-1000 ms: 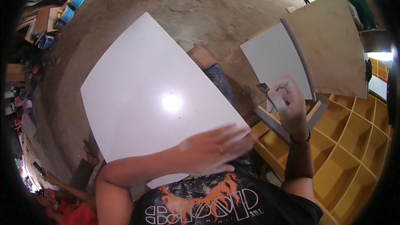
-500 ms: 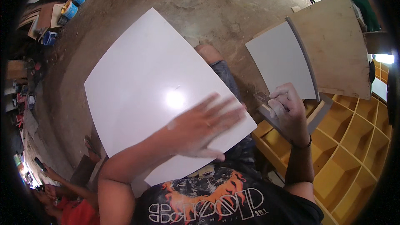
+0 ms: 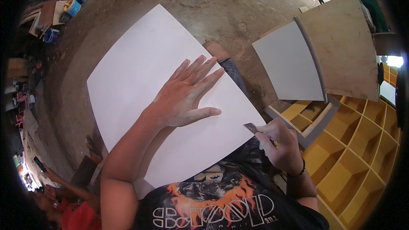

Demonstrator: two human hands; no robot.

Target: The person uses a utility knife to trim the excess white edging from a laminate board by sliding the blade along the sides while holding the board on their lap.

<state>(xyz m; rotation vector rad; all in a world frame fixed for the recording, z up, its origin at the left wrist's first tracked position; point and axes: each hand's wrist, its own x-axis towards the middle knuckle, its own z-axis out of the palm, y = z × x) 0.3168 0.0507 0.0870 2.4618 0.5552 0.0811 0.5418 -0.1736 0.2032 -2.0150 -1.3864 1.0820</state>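
Observation:
A large white panel (image 3: 128, 59) rests across my lap, turned so one corner points away from me. My left hand (image 3: 187, 87) lies on its surface, fingers stretched forward and thumb out to the right; whitish dust coats the fingertips. By the panel's near right corner, my right hand (image 3: 279, 145) grips a small flat metal blade (image 3: 250, 127) between thumb and fingers. The blade's end juts left over the panel's edge; whether it touches cannot be told. A dark bracelet circles the right wrist.
A grey-faced panel (image 3: 289, 64) leans by a plywood box (image 3: 341, 47) at right. Below stands a yellow compartmented cabinet (image 3: 358, 153) and a grey-edged frame (image 3: 304, 138). Blue buckets (image 3: 72, 7) sit far left. A person in red (image 3: 79, 215) is at lower left with a phone (image 3: 39, 164).
My left hand has slid forward and left across the panel, away from its right edge. My right hand has come down and left with the blade, closer to the panel's corner.

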